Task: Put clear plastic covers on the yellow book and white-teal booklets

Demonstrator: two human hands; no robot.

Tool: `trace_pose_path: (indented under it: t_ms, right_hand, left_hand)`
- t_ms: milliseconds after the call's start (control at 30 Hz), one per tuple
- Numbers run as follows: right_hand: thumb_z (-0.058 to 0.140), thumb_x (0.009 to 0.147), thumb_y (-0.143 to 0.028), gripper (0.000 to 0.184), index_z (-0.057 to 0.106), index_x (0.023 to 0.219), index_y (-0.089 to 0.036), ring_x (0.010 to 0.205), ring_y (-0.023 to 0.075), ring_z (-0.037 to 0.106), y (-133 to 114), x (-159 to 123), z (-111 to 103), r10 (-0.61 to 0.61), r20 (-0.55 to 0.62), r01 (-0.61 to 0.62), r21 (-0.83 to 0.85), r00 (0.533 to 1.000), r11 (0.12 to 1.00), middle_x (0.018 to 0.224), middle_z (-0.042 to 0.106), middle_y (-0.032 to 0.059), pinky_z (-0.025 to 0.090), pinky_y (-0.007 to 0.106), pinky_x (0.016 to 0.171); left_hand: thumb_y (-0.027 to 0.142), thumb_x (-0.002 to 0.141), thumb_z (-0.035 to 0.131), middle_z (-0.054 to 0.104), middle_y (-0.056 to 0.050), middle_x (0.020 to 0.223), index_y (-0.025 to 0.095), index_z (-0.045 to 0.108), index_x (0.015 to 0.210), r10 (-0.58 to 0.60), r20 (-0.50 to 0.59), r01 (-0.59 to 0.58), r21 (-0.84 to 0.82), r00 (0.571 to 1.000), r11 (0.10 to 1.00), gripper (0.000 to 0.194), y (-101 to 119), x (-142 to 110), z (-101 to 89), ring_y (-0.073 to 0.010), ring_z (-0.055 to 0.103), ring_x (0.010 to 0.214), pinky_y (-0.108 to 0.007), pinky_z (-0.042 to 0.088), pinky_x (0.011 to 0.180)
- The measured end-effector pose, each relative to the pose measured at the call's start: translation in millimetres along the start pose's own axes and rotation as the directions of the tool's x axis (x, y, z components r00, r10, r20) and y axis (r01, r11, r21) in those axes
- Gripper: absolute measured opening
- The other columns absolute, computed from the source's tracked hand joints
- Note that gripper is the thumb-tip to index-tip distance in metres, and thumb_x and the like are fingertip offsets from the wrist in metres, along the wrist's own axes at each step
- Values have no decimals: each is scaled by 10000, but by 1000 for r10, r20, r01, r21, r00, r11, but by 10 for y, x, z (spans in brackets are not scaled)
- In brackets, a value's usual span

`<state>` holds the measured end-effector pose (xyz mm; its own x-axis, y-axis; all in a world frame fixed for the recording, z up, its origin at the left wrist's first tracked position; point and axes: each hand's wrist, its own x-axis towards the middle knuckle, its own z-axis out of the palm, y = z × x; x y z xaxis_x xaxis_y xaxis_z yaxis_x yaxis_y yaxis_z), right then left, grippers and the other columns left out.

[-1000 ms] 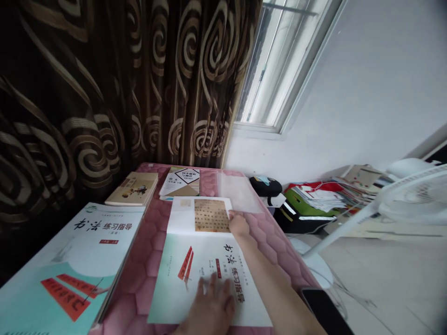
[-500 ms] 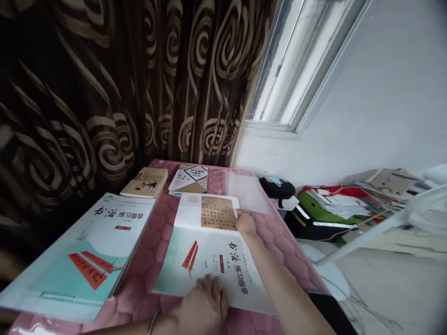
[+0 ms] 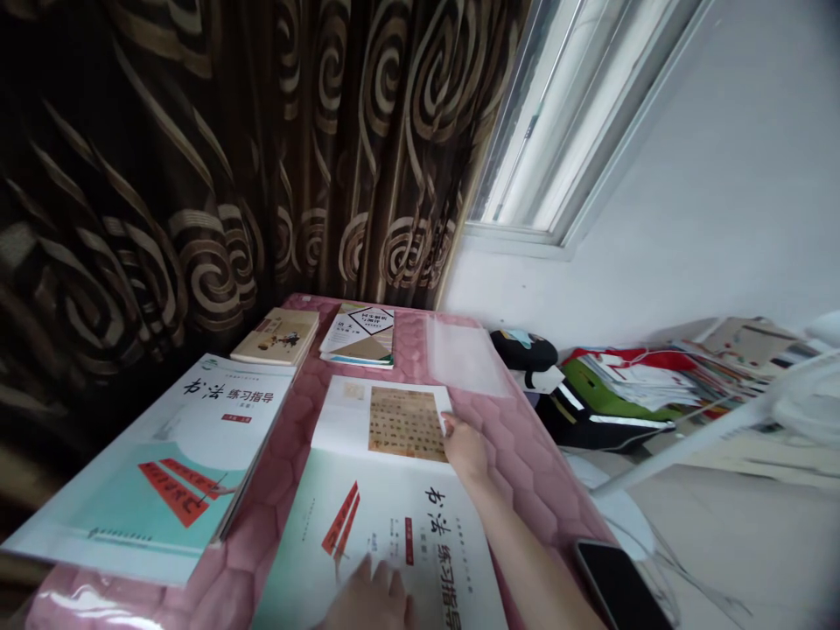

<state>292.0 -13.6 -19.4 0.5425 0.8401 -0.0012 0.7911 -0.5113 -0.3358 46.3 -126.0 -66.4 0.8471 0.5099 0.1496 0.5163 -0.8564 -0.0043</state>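
An open calligraphy workbook (image 3: pixel 354 542) lies sideways to me, its green-and-white title page nearest me and a page with an old brown manuscript picture (image 3: pixel 407 424) beyond. My right hand (image 3: pixel 467 448) has the right edge of that far page between thumb and fingers. My left hand (image 3: pixel 374 599) rests on the title page at the bottom of the view, fingers spread and slightly blurred. On the left is a stack of calligraphy workbooks (image 3: pixel 124 499) with the same green, white and red cover.
Behind lie a stack of tan booklets (image 3: pixel 279 337) and some white-covered exercise books (image 3: pixel 358 337). A translucent sheet (image 3: pixel 463 354) covers part of the pink padded tabletop (image 3: pixel 276 490). A phone (image 3: pixel 620 582), black pencil case (image 3: pixel 523 352), piled papers (image 3: pixel 647 385) and white fan stand (image 3: pixel 682 446) are at right.
The open workbook has slid toward me, with both hands on it. My left hand has shifted lower in view. More of the phone shows at the right.
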Motion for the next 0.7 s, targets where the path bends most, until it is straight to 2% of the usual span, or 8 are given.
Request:
trace_pose_path:
  t_ms: [33, 67, 133, 200, 333, 567, 633, 700]
  right_hand:
    - [365, 959, -203, 432, 621, 1306, -236, 1014, 220, 692, -6, 2, -6, 3, 2, -3, 0, 1000, 1000, 1140, 721, 117, 485, 281, 835]
    - [362, 961, -207, 431, 622, 1305, -233, 1020, 223, 690, -14, 4, -11, 4, 4, -4, 0, 1000, 1000, 1139, 721, 118, 485, 282, 834]
    - [360, 962, -212, 430, 625, 1300, -231, 1024, 229, 690, -27, 7, -21, 5, 10, -5, 1, 1000, 1000, 1132, 724, 119, 487, 286, 829]
    - [368, 956, -208, 429, 628, 1296, -236, 1020, 232, 691, -39, 3, -30, 3, 15, -3, 2, 1000, 1000, 1121, 727, 117, 490, 290, 825]
    - [366, 953, -207, 432, 628, 1294, -241, 1005, 228, 695, -60, -10, -38, 8, 15, -8, -5, 1000, 1000, 1119, 722, 132, 493, 297, 816]
    - [355, 951, -215, 438, 635, 1284, -263, 951, 240, 700, -111, 5, -72, 46, 1, -46, -36, 999, 998, 1152, 683, 147, 502, 332, 783]
    - [360, 947, -223, 442, 622, 1302, -251, 1002, 270, 679, -147, -26, -95, 57, -15, -58, -54, 998, 997, 1215, 641, 167, 509, 357, 772]
    - [368, 953, -245, 447, 598, 1335, -209, 1116, 320, 617, -213, -112, -91, 11, -95, -22, -111, 995, 994, 1296, 581, 198, 506, 402, 814]
  left_hand:
    - [253, 902, 578, 721, -138, 1139, 178, 713, 1106, 69, 30, -68, -21, 997, 997, 256, -86, 133, -103, -271, 681, 1051, -424, 543, 929]
    - [341, 910, 575, 628, -151, 1313, 172, 660, 1218, 64, 36, -63, -27, 997, 998, 361, -188, 273, -200, -295, 593, 1210, -473, 476, 1025]
    - [411, 952, 495, 450, -142, 1492, 168, 524, 1386, -29, 40, 29, -10, 999, 1000, 498, -419, 537, -336, -299, 396, 1396, -531, 336, 1134]
    - [410, 983, 411, 300, -130, 1572, 160, 383, 1482, -110, 80, 111, -12, 991, 994, 558, -645, 737, -373, -279, 269, 1461, -546, 241, 1178]
    - [481, 999, 283, 180, -104, 1608, 148, 206, 1543, -171, 145, 185, -90, 975, 979, 642, -935, 894, -275, -249, 155, 1495, -538, 130, 1208]
    - [538, 990, 170, 133, -110, 1616, 143, 176, 1550, -214, 200, 248, -160, 956, 956, 686, -963, 901, -219, -250, 109, 1502, -529, 83, 1210]
    - [539, 988, 165, 124, -108, 1617, 139, 172, 1551, -219, 204, 256, -177, 954, 950, 691, -962, 910, -200, -251, 99, 1503, -531, 81, 1210]
    - [540, 986, 169, 116, -111, 1617, 133, 169, 1551, -217, 201, 255, -191, 955, 948, 696, -969, 915, -176, -255, 99, 1503, -537, 84, 1208]
